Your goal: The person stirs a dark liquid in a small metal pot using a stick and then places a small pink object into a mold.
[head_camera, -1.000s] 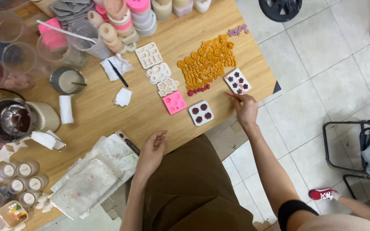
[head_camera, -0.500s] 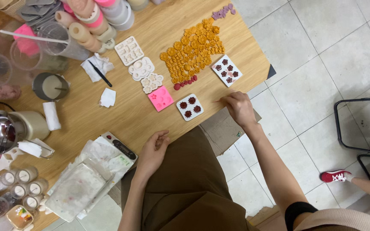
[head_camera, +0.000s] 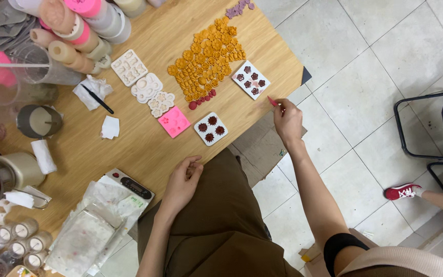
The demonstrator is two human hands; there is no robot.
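Right at the table [head_camera: 144,149] edge, the right hand [head_camera: 287,120] pinches a small pink piece [head_camera: 272,101] between its fingertips, just beside the white square mould [head_camera: 250,79] with its dark red flower wells. Held so lightly over the rim, that piece could slip and drop to the tiled floor, I judge. Nearer the body from that mould sits a second white mould [head_camera: 210,128] with four dark fills, then a soft-looking pink mould [head_camera: 174,121]. Beyond the square mould lies a dense patch of orange flower casts [head_camera: 206,64], small and matte. The left hand [head_camera: 183,182] rests loosely curled, holding nothing, on the table edge near a scale [head_camera: 135,187] wrapped in crinkled plastic
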